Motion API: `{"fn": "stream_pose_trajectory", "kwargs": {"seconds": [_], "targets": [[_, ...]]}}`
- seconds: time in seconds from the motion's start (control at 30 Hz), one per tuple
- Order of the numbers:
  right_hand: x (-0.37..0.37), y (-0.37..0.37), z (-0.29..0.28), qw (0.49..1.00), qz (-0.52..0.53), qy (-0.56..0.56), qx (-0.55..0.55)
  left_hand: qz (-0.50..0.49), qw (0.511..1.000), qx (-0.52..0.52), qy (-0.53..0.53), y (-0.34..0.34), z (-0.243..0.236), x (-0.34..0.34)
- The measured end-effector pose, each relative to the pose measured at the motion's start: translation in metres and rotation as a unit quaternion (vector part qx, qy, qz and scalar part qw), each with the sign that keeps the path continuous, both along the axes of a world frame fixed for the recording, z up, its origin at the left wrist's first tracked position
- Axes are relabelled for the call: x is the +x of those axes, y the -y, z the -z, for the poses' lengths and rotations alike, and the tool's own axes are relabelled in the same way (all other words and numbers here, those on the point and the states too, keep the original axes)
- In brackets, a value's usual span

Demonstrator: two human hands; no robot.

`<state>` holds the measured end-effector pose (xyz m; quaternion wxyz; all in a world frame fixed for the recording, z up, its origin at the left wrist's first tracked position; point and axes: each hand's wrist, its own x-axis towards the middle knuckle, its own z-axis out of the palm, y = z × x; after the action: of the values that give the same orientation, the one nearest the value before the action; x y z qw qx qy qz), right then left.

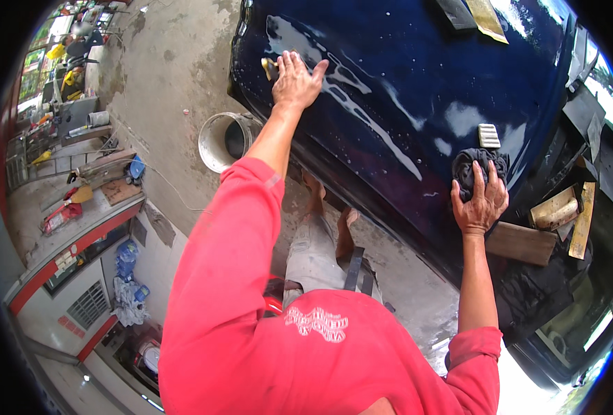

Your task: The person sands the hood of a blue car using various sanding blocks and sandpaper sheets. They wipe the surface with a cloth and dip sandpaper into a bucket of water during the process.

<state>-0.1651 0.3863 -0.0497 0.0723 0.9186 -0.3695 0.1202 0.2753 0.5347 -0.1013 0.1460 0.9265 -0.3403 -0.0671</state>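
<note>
My left hand [296, 84] lies on the glossy dark blue vehicle panel [382, 55] with fingers stretched out and thumb apart. A small yellowish item [268, 68] shows beside its fingertips; whether the fingers touch it is unclear. White wet streaks run near that hand. At the panel's right side, my right hand [479, 200] grips a bunched dark cloth [465, 169] against the surface. Just beyond the cloth sits a small pale ribbed block [488, 135]. A flat grey piece [454, 14] and a yellow strip [486, 21] lie at the far edge.
A white bucket [213, 142] stands on the concrete floor beside the panel. Wood pieces [517, 242] and dark parts lie at the right. Left are a cluttered ledge [88, 204] with tools, blue plastic jugs [126, 259] and, farther off, another person [78, 45].
</note>
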Motion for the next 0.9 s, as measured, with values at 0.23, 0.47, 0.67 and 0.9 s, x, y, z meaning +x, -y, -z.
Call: {"fn": "stream_pose_trajectory", "kwargs": {"seconds": [0.23,0.47,0.67,0.9], "targets": [[0.0,-0.001,-0.003,1.0,-0.007,0.009,-0.005,0.177,0.983,-0.034,-0.014,-0.02,-0.04,-0.165],[0.0,-0.002,-0.002,1.0,0.01,0.0,0.01,0.015,0.992,-0.117,0.049,0.029,-0.003,-0.078],[0.0,-0.002,-0.003,1.0,-0.007,0.011,0.008,0.023,0.988,-0.147,0.035,0.042,-0.012,-0.063],[0.0,-0.001,-0.005,1.0,0.008,0.01,0.017,0.143,0.989,-0.012,-0.037,0.015,-0.013,-0.088]]}}
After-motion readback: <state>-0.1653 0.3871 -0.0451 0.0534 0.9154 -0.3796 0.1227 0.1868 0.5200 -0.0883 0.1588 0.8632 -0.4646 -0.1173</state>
